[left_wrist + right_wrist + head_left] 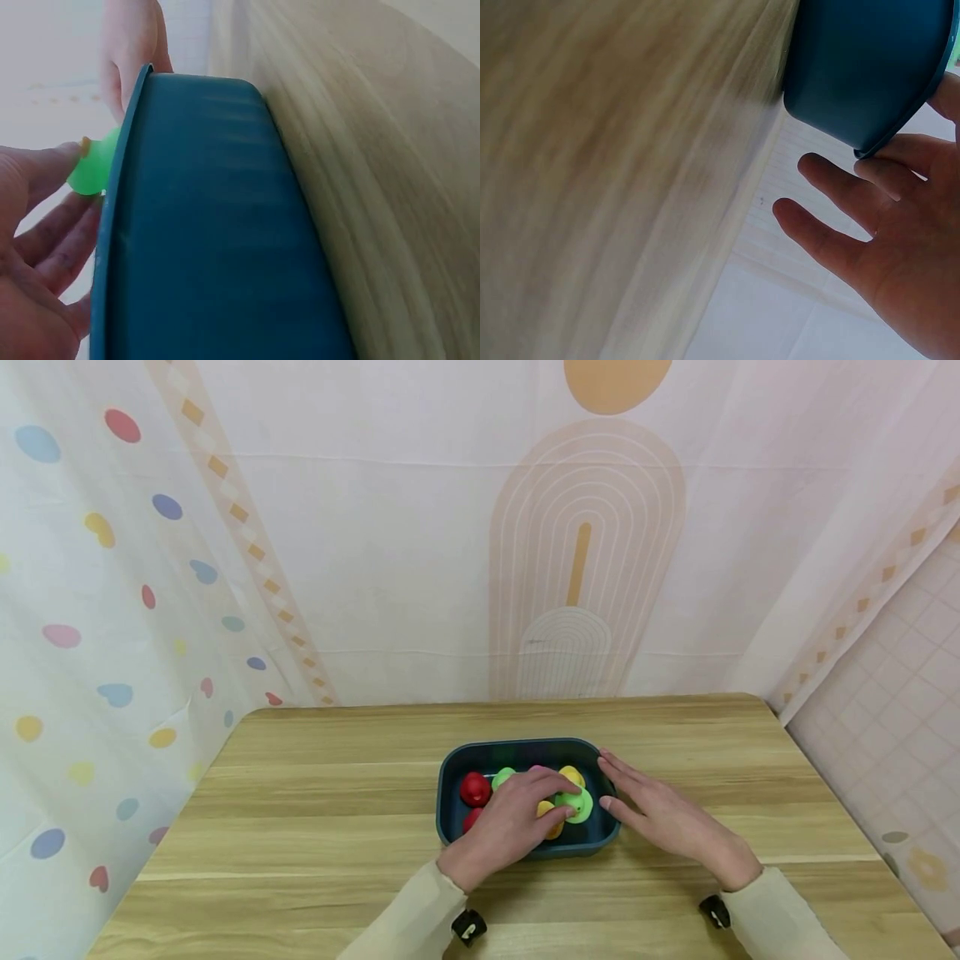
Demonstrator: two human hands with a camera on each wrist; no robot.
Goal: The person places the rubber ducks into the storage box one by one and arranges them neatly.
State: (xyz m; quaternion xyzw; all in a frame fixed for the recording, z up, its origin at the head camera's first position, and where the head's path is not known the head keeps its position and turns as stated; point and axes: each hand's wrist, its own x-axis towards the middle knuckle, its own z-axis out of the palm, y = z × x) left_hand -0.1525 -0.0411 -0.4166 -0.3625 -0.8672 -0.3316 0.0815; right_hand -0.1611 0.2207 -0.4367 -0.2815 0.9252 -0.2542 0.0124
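A dark teal plastic bin [525, 850] stands on the wooden table with several small rubber ducks in it. My left hand [517, 814] reaches over its near side and pinches a green rubber duck [577, 806] between thumb and fingers. In the left wrist view the thumb lies by the orange beak of that green duck [94, 169], above the rim. Fingers of my right hand [667, 814] rest at the bin's right rim, spread and fairly straight; in the right wrist view this hand [900, 217] touches the rim corner and holds nothing.
Red ducks [475, 789] lie at the bin's left, a second green one [503, 776] and a yellow one [572, 775] toward its back. An orange-yellow duck [553, 828] sits partly under my left hand. The table [315, 793] ends at a patterned curtain [405, 568].
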